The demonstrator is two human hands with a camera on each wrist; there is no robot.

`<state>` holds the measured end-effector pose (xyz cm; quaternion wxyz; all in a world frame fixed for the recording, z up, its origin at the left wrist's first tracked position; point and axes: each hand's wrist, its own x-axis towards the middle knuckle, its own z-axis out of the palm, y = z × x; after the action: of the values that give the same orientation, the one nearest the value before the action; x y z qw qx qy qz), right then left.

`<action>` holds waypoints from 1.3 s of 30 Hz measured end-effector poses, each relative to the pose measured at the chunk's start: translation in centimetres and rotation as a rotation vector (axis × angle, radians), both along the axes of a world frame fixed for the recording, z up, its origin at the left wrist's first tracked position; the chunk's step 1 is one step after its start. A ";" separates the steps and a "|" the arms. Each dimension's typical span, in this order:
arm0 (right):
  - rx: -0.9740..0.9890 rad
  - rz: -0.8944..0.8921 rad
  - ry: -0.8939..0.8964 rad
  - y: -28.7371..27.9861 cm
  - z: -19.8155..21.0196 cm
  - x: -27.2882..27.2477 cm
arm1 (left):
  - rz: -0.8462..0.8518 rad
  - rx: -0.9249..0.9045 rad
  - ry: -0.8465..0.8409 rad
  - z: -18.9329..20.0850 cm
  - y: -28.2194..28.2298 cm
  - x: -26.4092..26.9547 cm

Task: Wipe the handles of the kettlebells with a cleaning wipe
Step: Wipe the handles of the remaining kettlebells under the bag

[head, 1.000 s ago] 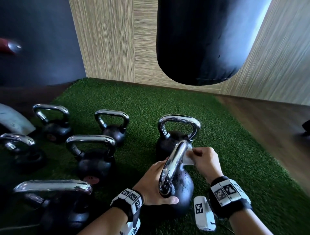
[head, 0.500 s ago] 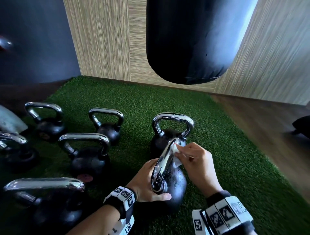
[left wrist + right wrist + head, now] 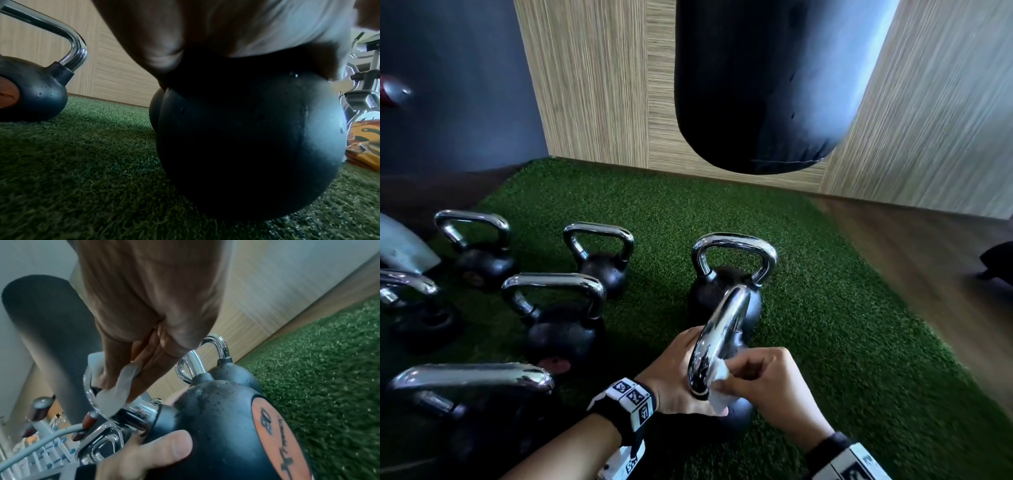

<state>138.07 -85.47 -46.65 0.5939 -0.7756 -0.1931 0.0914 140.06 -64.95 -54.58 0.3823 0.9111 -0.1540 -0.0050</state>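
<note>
A black kettlebell (image 3: pixel 736 414) with a chrome handle (image 3: pixel 722 329) stands on green turf right in front of me. My left hand (image 3: pixel 678 377) grips its round body (image 3: pixel 246 146) from the left, thumb (image 3: pixel 164 449) lying across the front. My right hand (image 3: pixel 756 380) pinches a crumpled white wipe (image 3: pixel 717 385) against the near end of the handle, just above where it meets the ball. In the right wrist view the wipe (image 3: pixel 121 386) is wrapped over the chrome under my fingers. Water drops speckle the ball.
Several more chrome-handled kettlebells stand around: one just behind (image 3: pixel 732 267), others to the left (image 3: pixel 554 308) (image 3: pixel 599 253) (image 3: pixel 469 387). A black punching bag (image 3: pixel 756 85) hangs overhead. Wood floor (image 3: pixel 928 274) borders the turf (image 3: pixel 825 342) on the right. An orange packet (image 3: pixel 363 146) lies beyond the ball.
My right hand has slid the wipe along the handle from its far end down to the near end. The left hand stays on the ball.
</note>
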 end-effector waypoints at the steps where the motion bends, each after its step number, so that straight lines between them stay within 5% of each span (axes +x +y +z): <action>1: -0.036 0.007 -0.014 0.0 -0.2 0.1 | 0.011 -0.035 0.002 -0.1 0.2 0.1; 9: -0.174 -0.004 -0.173 0.0 -1.5 0.6 | 0.031 -0.089 0.093 1.1 0.0 -0.4; 12: -0.285 0.090 -0.330 0.1 -1.4 1.1 | -0.007 -0.072 0.041 0.8 0.0 -0.6; 19: -0.472 0.242 -0.388 1.7 -0.9 3.9 | 0.026 -0.114 0.046 1.2 -0.4 -1.1; 25: -0.222 0.404 -0.166 0.7 0.0 4.4 | 0.018 -0.139 -0.039 0.7 0.0 -1.2; 31: -0.371 0.335 -0.162 1.6 0.2 4.3 | -0.006 -0.188 -0.026 0.5 -0.3 -0.6; 34: -0.178 0.409 -0.046 1.3 0.5 3.8 | -0.003 -0.191 -0.029 -0.2 -0.1 -0.5; 39: 0.247 0.289 0.285 0.4 -0.6 3.5 | -0.059 -0.044 -0.089 0.0 0.0 -0.2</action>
<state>141.58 -85.12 -47.30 0.6861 -0.6407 -0.2262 0.2598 139.83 -64.98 -54.59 0.3947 0.8969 -0.1978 0.0279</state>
